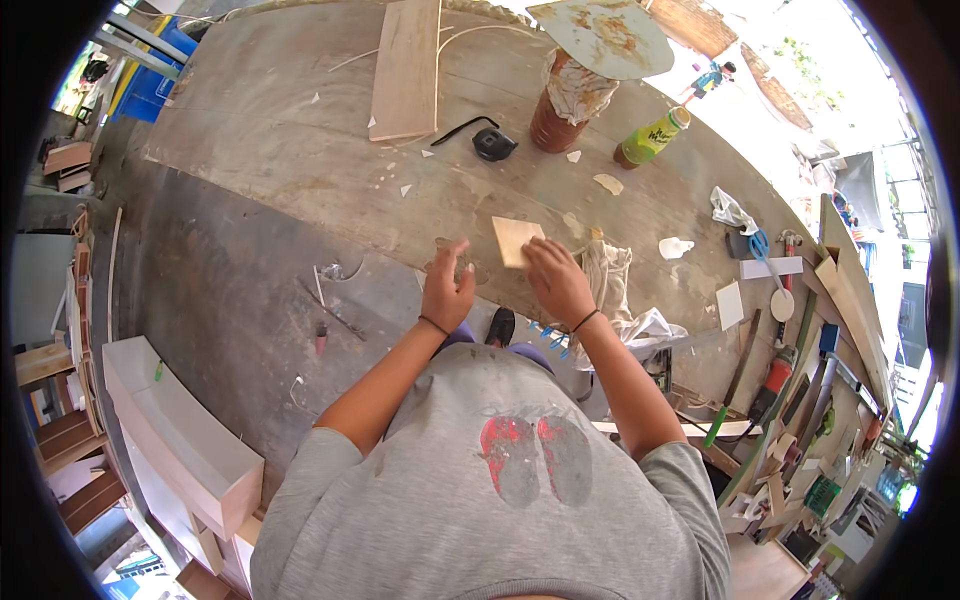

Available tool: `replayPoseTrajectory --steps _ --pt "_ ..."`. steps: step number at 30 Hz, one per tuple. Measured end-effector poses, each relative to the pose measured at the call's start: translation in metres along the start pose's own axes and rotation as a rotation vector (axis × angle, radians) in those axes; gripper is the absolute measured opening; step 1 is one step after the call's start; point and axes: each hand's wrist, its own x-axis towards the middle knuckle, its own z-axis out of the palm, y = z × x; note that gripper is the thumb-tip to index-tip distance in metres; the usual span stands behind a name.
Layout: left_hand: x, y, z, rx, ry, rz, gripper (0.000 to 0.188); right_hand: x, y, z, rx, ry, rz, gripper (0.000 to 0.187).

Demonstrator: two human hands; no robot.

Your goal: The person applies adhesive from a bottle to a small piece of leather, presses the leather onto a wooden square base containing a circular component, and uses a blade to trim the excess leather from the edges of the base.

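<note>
A small, thin piece of pale wood [512,240] is at the near edge of the worktable [330,160]. My right hand [558,285] has its fingers closed on the right side of that piece. To the left of it, my left hand [447,290] is raised with thumb and fingers apart, holding nothing. A crumpled beige cloth [605,275] lies just right of my right hand. Whether the wood rests on the tabletop or is lifted slightly, I cannot tell.
Farther back are a long board [408,75], a black tape measure [492,144], a brown container [560,115] under a stained sheet, and a green-labelled bottle [650,138]. A white squeeze bottle [676,247] and a red power tool [772,382] are to the right.
</note>
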Motion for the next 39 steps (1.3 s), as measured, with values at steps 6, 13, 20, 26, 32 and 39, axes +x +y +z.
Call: replayPoseTrajectory --steps 6,13,20,26,32,39 --pt "-0.033 0.019 -0.058 -0.523 -0.679 -0.315 0.022 0.011 -0.015 -0.029 1.341 0.227 0.718 0.03" --pt "-0.031 0.006 -0.091 -0.539 -1.132 -0.061 0.019 0.01 -0.074 -0.051 1.545 0.32 0.683 0.033" --pt "-0.022 -0.004 -0.104 -0.39 -1.243 0.051 0.018 0.01 -0.115 -0.055 1.68 0.41 0.663 0.032" --pt "-0.023 -0.011 -0.111 -0.26 -1.12 0.129 0.019 -0.003 -0.124 -0.045 1.895 0.465 0.572 0.03" --pt "-0.02 -0.017 -0.115 -0.266 -0.951 0.104 0.017 -0.007 -0.139 -0.044 1.952 0.516 0.503 0.029" --pt "-0.024 -0.027 -0.109 -0.207 -0.741 0.292 0.014 -0.004 -0.157 -0.041 1.729 0.609 0.599 0.029"
